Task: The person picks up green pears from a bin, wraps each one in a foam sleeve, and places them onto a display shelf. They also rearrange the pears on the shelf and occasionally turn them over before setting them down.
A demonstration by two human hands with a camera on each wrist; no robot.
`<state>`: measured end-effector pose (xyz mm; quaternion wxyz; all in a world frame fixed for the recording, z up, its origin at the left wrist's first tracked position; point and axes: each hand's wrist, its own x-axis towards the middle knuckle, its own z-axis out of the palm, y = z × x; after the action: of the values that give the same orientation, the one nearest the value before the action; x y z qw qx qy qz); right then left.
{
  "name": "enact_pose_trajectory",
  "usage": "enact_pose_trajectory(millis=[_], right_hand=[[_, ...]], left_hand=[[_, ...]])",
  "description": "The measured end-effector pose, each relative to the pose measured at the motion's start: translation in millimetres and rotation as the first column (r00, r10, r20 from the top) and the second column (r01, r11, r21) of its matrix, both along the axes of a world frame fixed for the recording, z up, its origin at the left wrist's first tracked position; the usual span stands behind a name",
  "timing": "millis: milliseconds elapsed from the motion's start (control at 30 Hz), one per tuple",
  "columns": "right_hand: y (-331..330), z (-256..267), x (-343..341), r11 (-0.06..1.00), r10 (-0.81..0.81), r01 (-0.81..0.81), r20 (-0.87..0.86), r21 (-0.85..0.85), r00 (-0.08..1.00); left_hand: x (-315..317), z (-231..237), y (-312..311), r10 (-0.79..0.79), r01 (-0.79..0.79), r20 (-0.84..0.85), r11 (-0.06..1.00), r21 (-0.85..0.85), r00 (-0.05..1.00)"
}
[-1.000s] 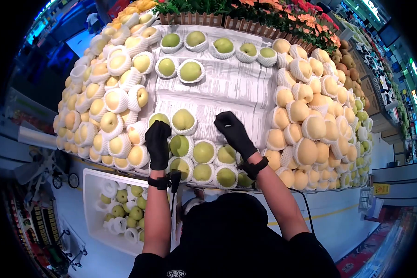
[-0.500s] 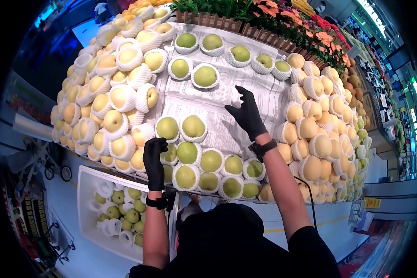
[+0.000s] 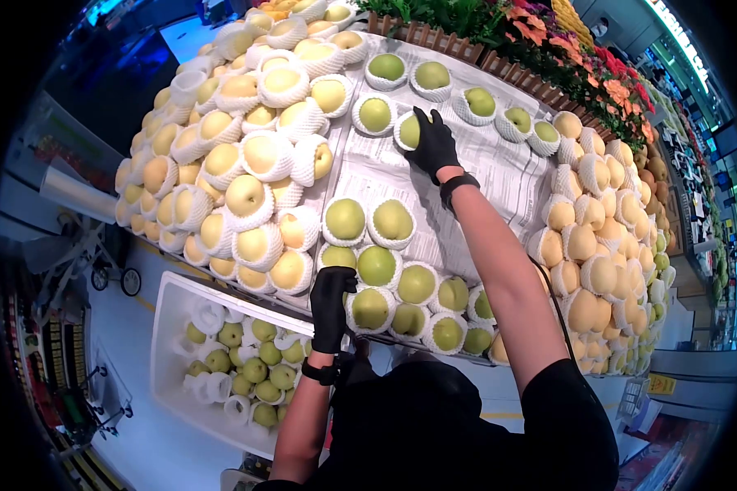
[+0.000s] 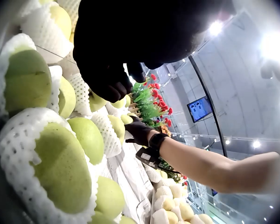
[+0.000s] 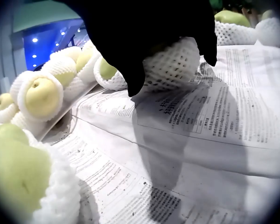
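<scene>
My gloved right hand (image 3: 434, 147) reaches to the second row and grips a green pear (image 3: 409, 132) in a white foam net, thumb and fingers around its sides. In the right wrist view, the pear's foam net (image 5: 175, 65) shows between thumb and fingers, low over the newsprint. Near the front edge of the stand, my gloved left hand (image 3: 332, 308) hovers beside the netted green pears, its fingers loosely bent and nothing visible in them. A green pear (image 3: 338, 257) sits just past its fingertips. In the left wrist view, a large netted pear (image 4: 60, 168) lies close below the hand.
Newsprint (image 3: 377, 172) lines the stand. Heaps of netted yellow pears rise at left (image 3: 246, 196) and right (image 3: 581, 237). A small wooden fence (image 3: 434, 34) with flowers borders the back. A white crate (image 3: 165, 360) of green pears stands below the front edge.
My right hand has moved forward from over the newsprint and taken hold of a pear in the second row. My left hand has drawn back slightly toward the front edge.
</scene>
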<state>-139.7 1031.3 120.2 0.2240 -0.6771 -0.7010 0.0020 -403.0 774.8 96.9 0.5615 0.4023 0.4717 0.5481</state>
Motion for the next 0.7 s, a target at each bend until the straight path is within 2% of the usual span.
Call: enact_pose_trajectory(millis=[67, 133, 167, 200, 267, 300, 400, 533, 600, 633, 667, 700], right_hand=[[3.2, 1.8, 2.9, 1.000, -0.015, 0.015, -0.025, 0.009, 1.000], [1.3, 1.2, 6.4, 0.996, -0.082, 0.076, -0.143, -0.045, 0.986], [-3.9, -0.8, 10.0, 0.996, -0.080, 0.085, -0.176, 0.018, 0.981], [-9.1, -1.7, 15.8, 0.996, -0.094, 0.092, -0.231, -0.019, 0.969], [-28.2, -3.6, 21.6, 0.989, -0.053, 0.097, -0.338, 0.112, 0.940], [-37.4, -6.8, 27.1, 0.985, 0.019, 0.050, -0.387, 0.167, 0.922], [-106.2, 24.4, 30.0, 0.975, 0.180, -0.080, -0.527, 0.207, 0.831], [-196.8, 28.2, 35.0, 0.975, 0.216, -0.134, -0.630, 0.175, 0.746], [-239.1, 30.2, 34.8, 0.981, 0.192, -0.145, -0.668, 0.125, 0.719], [-262.2, 38.5, 34.9, 0.978, 0.207, -0.164, -0.631, 0.126, 0.748], [-280.3, 35.6, 35.0, 0.974, 0.227, -0.171, -0.644, 0.150, 0.731], [-296.7, 34.1, 34.7, 0.974, 0.226, -0.169, -0.657, 0.150, 0.719]], left_hand=[[-2.0, 6.0, -5.9, 0.016, -0.016, 0.000, 1.000, -0.021, 1.000], [-4.6, 9.0, -10.2, 0.026, -0.026, -0.005, 1.000, -0.014, 1.000], [-5.3, 10.2, -13.2, 0.031, -0.031, -0.011, 0.999, -0.010, 0.999], [-4.6, 12.6, -16.4, 0.053, -0.053, 0.018, 0.998, -0.029, 0.998], [-2.8, 16.9, -18.7, 0.086, -0.081, 0.066, 0.995, -0.064, 0.994], [-5.0, 2.3, -19.3, 0.114, -0.105, 0.102, 0.990, -0.093, 0.988], [9.5, 16.6, -21.8, 0.152, -0.108, 0.255, 0.978, -0.178, 0.955], [36.3, 33.5, -23.3, -0.048, 0.075, 0.201, 0.989, -0.129, 0.978], [56.5, 43.9, -26.3, -0.216, 0.261, 0.285, 0.956, -0.132, 0.934], [68.2, 47.8, -29.0, -0.281, 0.344, 0.325, 0.926, -0.154, 0.903], [82.1, 54.6, -31.1, -0.343, 0.424, 0.365, 0.889, -0.172, 0.866], [95.9, 63.1, -34.8, -0.411, 0.489, 0.331, 0.849, -0.201, 0.850]])
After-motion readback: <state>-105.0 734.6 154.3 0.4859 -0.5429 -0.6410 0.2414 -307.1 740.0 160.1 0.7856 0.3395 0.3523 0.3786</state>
